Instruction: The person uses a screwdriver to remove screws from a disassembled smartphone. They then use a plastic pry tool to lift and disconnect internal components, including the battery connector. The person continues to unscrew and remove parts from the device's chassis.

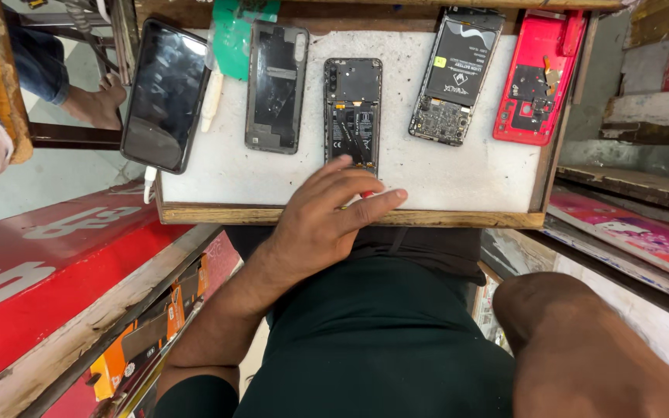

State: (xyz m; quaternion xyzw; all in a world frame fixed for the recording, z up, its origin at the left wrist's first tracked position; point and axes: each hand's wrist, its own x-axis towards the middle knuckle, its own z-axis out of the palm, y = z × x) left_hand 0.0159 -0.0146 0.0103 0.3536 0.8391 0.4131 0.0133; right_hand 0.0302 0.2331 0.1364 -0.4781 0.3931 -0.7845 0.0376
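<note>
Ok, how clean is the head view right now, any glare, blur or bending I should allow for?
Head view: even daylight, soft shadows; window glare on the black glass phone at the tray's left; wide-lens bending at the edges; the left hand and the open black phone are sharp; the right forearm at bottom right is close and soft.

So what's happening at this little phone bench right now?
A person sits at a small white-topped tray table with several opened phones laid out in a row. The left hand rests at the near edge, covering a small red-tipped item just below the opened black phone. Only the right forearm shows; its hand is out of view. An intact phone overhangs the tray's left edge.
</note>
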